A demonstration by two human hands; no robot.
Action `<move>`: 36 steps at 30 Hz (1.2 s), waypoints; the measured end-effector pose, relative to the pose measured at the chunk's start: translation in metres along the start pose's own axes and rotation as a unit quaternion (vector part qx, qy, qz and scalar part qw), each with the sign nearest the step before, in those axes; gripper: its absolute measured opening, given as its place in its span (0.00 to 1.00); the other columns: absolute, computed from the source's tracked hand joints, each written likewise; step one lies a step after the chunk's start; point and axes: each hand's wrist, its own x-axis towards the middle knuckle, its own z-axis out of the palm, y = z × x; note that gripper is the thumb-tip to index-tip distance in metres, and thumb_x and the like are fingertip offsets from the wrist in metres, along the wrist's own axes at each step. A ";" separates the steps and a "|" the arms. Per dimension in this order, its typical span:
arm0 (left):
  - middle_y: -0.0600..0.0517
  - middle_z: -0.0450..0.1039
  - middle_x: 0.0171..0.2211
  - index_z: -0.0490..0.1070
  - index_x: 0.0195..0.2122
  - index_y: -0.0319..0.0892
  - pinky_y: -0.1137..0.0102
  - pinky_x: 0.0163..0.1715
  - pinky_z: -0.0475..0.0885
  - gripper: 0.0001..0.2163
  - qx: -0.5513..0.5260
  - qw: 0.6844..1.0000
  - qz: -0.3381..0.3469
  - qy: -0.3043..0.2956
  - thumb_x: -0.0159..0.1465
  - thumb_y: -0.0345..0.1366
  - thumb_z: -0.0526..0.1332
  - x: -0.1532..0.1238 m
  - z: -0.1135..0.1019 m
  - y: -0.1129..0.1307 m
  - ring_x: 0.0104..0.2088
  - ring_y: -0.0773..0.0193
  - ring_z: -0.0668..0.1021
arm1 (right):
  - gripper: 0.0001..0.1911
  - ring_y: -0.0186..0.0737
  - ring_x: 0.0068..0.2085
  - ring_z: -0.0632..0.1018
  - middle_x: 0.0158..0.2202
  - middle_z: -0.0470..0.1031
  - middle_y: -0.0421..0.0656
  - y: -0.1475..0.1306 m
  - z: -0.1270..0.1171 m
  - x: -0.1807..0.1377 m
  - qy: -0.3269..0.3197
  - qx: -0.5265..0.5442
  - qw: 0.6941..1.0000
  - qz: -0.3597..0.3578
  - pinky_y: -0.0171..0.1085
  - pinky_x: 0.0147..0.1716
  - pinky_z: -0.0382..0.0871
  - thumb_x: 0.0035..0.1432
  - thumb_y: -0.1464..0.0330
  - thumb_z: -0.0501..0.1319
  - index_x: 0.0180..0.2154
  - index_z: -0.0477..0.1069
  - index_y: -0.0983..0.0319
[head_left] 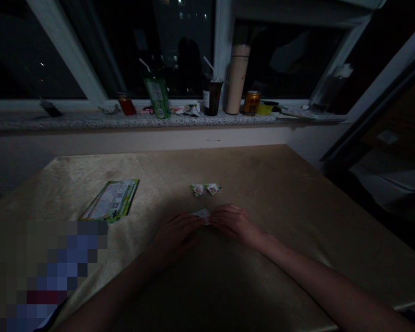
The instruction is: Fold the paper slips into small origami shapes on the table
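worktop (280,193) tan, dim light | both forearms reach in low, palms down | left hand (174,237) and right hand (233,223) meet at centre, fingers pinching a small paper piece (202,214) flat on the worktop | green leaflet (111,200) lies left | two folded paper triangles (206,189) just beyond the hands

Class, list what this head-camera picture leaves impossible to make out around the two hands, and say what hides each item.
- Small folded paper, head view: mostly covered by the left hand and right hand; its shape is unclear.
- Green leaflet: print too small and dim to read.
- Two folded pieces: pattern too small.
- Lower-left corner: pixelated.
- Windowsill containers: labels lost in darkness.
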 end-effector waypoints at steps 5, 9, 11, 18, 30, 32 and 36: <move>0.52 0.75 0.45 0.70 0.47 0.48 0.59 0.49 0.69 0.09 -0.147 0.986 -0.079 0.019 0.65 0.38 0.58 -0.001 -0.001 -0.004 0.47 0.59 0.76 | 0.12 0.37 0.38 0.75 0.36 0.75 0.45 -0.010 0.004 0.001 0.025 0.159 0.983 0.086 0.35 0.37 0.70 0.65 0.65 0.54 0.41 0.75 0.60; 0.52 0.76 0.41 0.69 0.44 0.45 0.60 0.43 0.74 0.13 -0.218 0.954 -0.194 0.065 0.60 0.41 0.63 0.000 -0.002 -0.002 0.42 0.57 0.79 | 0.13 0.36 0.36 0.76 0.39 0.76 0.45 -0.013 0.003 0.001 0.021 0.210 0.965 0.153 0.33 0.34 0.70 0.64 0.68 0.54 0.49 0.70 0.61; 0.51 0.75 0.41 0.67 0.44 0.45 0.62 0.40 0.76 0.14 -0.265 0.928 -0.236 0.119 0.58 0.41 0.64 0.003 -0.004 0.002 0.40 0.58 0.79 | 0.17 0.36 0.35 0.77 0.42 0.76 0.47 -0.016 0.000 0.002 0.000 0.190 0.969 0.155 0.33 0.33 0.70 0.62 0.70 0.55 0.53 0.66 0.62; 0.45 0.67 0.50 0.58 0.51 0.45 0.61 0.42 0.75 0.18 -0.281 0.918 -0.200 0.197 0.62 0.38 0.60 0.010 -0.006 0.009 0.46 0.57 0.76 | 0.18 0.38 0.41 0.76 0.43 0.77 0.45 -0.027 0.002 0.004 -0.095 0.116 0.988 0.018 0.37 0.43 0.68 0.63 0.72 0.53 0.54 0.66 0.58; 0.46 0.73 0.49 0.66 0.52 0.44 0.59 0.47 0.68 0.17 0.042 0.998 0.004 -0.035 0.63 0.41 0.59 0.000 -0.002 0.012 0.46 0.54 0.75 | 0.09 0.41 0.39 0.72 0.34 0.75 0.44 -0.011 0.011 -0.002 -0.064 -0.085 0.994 -0.012 0.40 0.42 0.61 0.62 0.71 0.56 0.42 0.73 0.59; 0.47 0.74 0.47 0.68 0.50 0.45 0.60 0.46 0.69 0.13 0.050 0.997 0.012 -0.058 0.65 0.38 0.55 0.000 0.001 0.010 0.45 0.55 0.76 | 0.07 0.41 0.37 0.70 0.31 0.73 0.43 -0.011 0.010 -0.001 -0.072 -0.138 0.987 -0.026 0.40 0.39 0.59 0.61 0.70 0.58 0.39 0.73 0.59; 0.48 0.75 0.47 0.68 0.51 0.45 0.62 0.47 0.69 0.14 0.051 0.995 0.050 -0.072 0.69 0.33 0.48 0.000 0.002 0.006 0.46 0.58 0.77 | 0.06 0.42 0.39 0.69 0.33 0.72 0.44 -0.010 0.002 0.000 -0.053 -0.139 0.989 -0.004 0.40 0.40 0.58 0.59 0.65 0.61 0.37 0.74 0.60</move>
